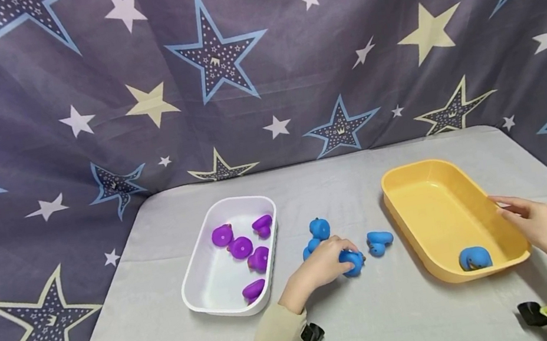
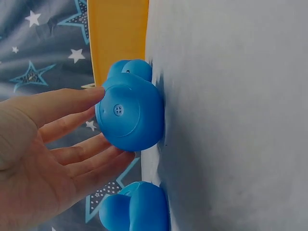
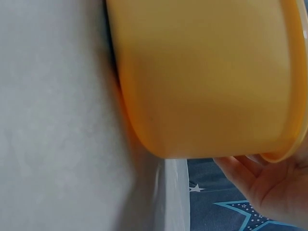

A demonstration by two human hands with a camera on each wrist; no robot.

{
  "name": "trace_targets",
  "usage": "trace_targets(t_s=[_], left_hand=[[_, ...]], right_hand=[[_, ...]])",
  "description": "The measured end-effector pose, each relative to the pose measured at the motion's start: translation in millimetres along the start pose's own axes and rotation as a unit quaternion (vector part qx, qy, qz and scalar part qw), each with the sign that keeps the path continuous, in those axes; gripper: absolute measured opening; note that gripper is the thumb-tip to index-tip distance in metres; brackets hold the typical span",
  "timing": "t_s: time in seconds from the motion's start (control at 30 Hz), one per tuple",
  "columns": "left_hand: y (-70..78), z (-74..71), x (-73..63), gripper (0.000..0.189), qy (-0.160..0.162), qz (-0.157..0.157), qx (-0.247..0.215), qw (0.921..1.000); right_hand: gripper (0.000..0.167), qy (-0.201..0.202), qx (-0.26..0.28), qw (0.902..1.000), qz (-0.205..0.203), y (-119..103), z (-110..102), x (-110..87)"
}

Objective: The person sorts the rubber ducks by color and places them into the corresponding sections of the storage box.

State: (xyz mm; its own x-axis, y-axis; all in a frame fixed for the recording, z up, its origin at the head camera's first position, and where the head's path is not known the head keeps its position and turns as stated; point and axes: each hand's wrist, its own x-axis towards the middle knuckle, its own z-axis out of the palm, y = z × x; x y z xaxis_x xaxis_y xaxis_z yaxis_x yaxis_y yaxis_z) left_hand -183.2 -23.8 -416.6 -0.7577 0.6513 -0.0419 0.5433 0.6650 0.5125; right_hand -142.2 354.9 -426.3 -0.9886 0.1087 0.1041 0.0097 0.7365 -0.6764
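And here is the left hand [image 1: 327, 261], thumb on one side and bent fingers on the other, closed about a blue duck [image 1: 354, 264]; the gap is just the width of the toy's body, a light pinch by the look of it; the duck lies on its side between the trays, apparently touching the grey cloth [image 1: 352, 325], its round base turned to the left wrist's view!

It looks like hollow, soft vinyl, so I'd call it light, slightly squeezable, hardly fragile; the smooth curve could slip, so the fat middle of the body is the place to hold, rather than the small head.

Across to the right hand [image 1: 536, 221]; its fingers are at the side rim of the yellow tray [image 1: 431, 164], whether pinching or merely resting I cannot tell; that tray looks like stiff, light plastic, best held by its lip; one blue toy [image 1: 475, 259] sits inside, near the front; three loose ones [image 1: 380, 240] lie on the cloth, and five purple ducks [image 1: 240, 248] lie in the white tray [image 1: 190, 288]!
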Motion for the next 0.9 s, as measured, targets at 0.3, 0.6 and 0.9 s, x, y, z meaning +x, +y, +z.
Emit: trace_targets(t_s=[0.3, 0.6, 0.9], left_hand=[[-2.8, 2.5, 1.3, 0.02, 0.001, 0.001, 0.006, 1.0], [-4.1, 2.7, 2.3, 0.02, 0.006, 0.017, 0.003, 0.9998], [-7.4, 3.4, 4.9, 0.018, 0.029, 0.028, -0.001, 0.9992]], right_hand=[[0.042, -0.007, 0.002, 1.0, 0.006, -0.3, 1.1, -0.7], [0.043, -0.013, 0.003, 0.9998, 0.013, -1.1, 0.7, -0.3], [0.043, -0.008, 0.007, 0.9999, 0.01, 8.6, 1.6, 2.0]])
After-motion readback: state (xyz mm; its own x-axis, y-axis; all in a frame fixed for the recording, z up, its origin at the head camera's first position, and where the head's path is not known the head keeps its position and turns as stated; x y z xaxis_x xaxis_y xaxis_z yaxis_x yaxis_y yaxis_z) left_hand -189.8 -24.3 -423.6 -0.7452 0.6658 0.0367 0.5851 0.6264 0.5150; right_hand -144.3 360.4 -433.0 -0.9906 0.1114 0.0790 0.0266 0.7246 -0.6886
